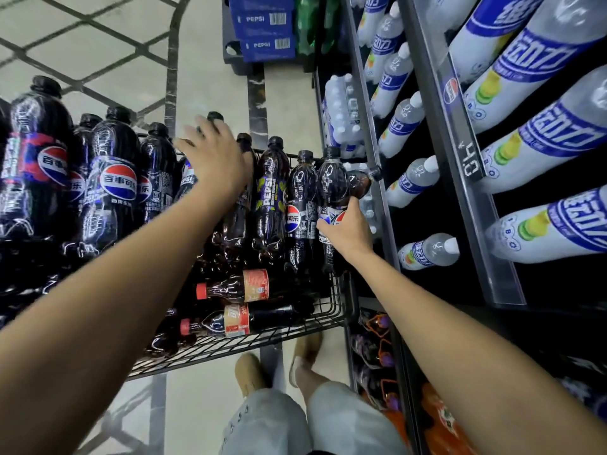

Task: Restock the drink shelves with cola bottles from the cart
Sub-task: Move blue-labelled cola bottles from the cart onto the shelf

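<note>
Both bare arms stretched forward, left hand [213,159] palm down, fingers spread, right hand [348,229] curling its fingers round a cola bottle [331,185]

A wire cart [249,343] packed with dark bottles was seen at centre. At its three o'clock edge, an upright cola bottle [330,188] was gripped by the right hand [348,229]. The left hand [213,159], blurred and with fingers spread, was held over bottle tops. Shelves [460,136] of white bottles [542,142] were ranged at two o'clock, and blue boxes [262,27] were stacked at twelve.
</note>
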The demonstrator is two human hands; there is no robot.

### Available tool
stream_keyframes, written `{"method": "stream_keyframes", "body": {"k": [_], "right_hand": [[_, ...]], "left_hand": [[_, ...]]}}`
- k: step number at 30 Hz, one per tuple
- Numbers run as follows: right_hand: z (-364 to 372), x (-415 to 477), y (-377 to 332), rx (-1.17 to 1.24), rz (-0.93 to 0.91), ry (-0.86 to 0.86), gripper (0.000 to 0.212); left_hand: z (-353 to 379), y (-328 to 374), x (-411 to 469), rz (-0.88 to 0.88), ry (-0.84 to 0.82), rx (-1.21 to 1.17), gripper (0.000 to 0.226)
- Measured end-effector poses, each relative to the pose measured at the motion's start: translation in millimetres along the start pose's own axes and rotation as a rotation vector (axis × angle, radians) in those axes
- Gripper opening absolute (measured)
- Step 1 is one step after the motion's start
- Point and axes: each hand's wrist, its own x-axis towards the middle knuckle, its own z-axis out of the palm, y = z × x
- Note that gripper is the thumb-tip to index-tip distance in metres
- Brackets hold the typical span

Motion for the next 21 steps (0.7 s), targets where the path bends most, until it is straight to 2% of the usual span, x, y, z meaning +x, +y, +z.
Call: {"method": "stream_keyframes", "body": {"k": [3,7,13,18,21], "right_hand": [[0,-1,-2,0.01,0.007,0.01,0.049],[0,-2,-7,-0.017,0.002,0.029,0.056],[-4,-3,-21,-0.017,-0.037,0.028,0.073],[-8,-10,-34,0.003,-0.059,0.02,0.066],[-11,-20,-43,0.03,-0.065,0.012,0.075]], "left_hand": [[9,-22,9,-0.148,-0.11,-0.13,0.086],[21,-34,3,-0.185,-0.104,-0.297,0.086],[22,-42,-7,-0.152,-0.085,-0.371,0.07],[11,-47,-29,-0.094,-0.051,-0.467,0.067],[0,-50,-45,-0.076,-0.071,-0.607,0.064]]}}
